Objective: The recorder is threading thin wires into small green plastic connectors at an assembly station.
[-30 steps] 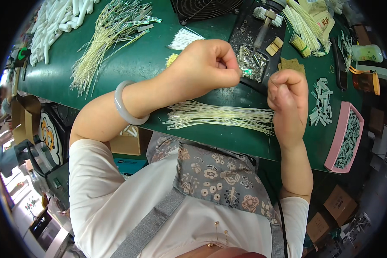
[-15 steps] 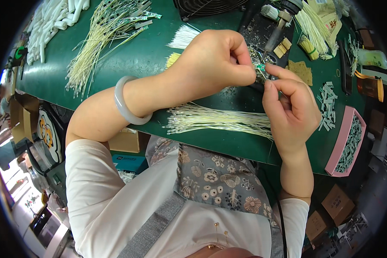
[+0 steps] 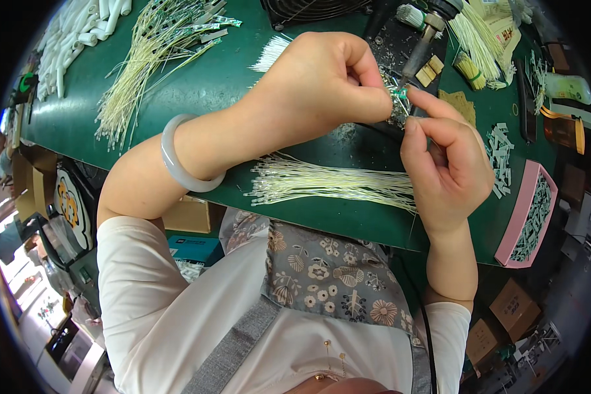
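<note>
A small green circuit board (image 3: 398,95) sits between my hands, just below the tip of a soldering iron (image 3: 421,49) that points down toward it. My left hand (image 3: 331,79) is closed in a pinch at the board's left side; its fingertips partly hide what they grip. From the right, my right hand (image 3: 448,151) pinches a thin wire (image 3: 406,113) between thumb and forefinger, close to the board. Below both hands lies a bundle of pale yellow wires (image 3: 328,180), its right end passing behind my right hand.
Finished-looking wires with boards (image 3: 157,59) and white tubes (image 3: 72,43) lie at the far left. A pink tray (image 3: 505,253) of small grey parts stands at right, near loose parts (image 3: 500,161). A black fan (image 3: 315,8) stands at the back.
Both hands stay at the iron; the left hand and forearm have shifted slightly left and up. The green board now appears slightly higher, nearer the iron's tip.
</note>
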A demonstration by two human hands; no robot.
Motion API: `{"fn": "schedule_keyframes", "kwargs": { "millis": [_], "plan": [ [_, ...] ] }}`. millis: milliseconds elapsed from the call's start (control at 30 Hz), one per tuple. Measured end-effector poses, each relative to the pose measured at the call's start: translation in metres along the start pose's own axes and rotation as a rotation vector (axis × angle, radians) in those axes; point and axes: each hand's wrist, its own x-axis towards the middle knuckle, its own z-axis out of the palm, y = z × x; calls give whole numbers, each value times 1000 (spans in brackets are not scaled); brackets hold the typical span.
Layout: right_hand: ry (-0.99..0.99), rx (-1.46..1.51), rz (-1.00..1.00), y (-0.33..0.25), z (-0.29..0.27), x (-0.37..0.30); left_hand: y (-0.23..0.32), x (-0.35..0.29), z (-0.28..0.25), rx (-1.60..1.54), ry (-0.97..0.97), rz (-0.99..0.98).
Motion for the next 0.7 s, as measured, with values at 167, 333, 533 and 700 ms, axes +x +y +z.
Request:
{"fn": "schedule_keyframes", "kwargs": {
  "millis": [167,333,533,700],
  "plan": [
    [19,15,-8,4,1,0,4,2,0,-38,-19,-28],
    [38,25,-28,4,2,0,4,2,-2,-90,-34,-50],
    [42,43,-25,4,2,0,8,1,-3,-50,-20,-61],
    [43,54,-26,5,2,1,9,1,-3,-65,-34,-63]
  ]
}}
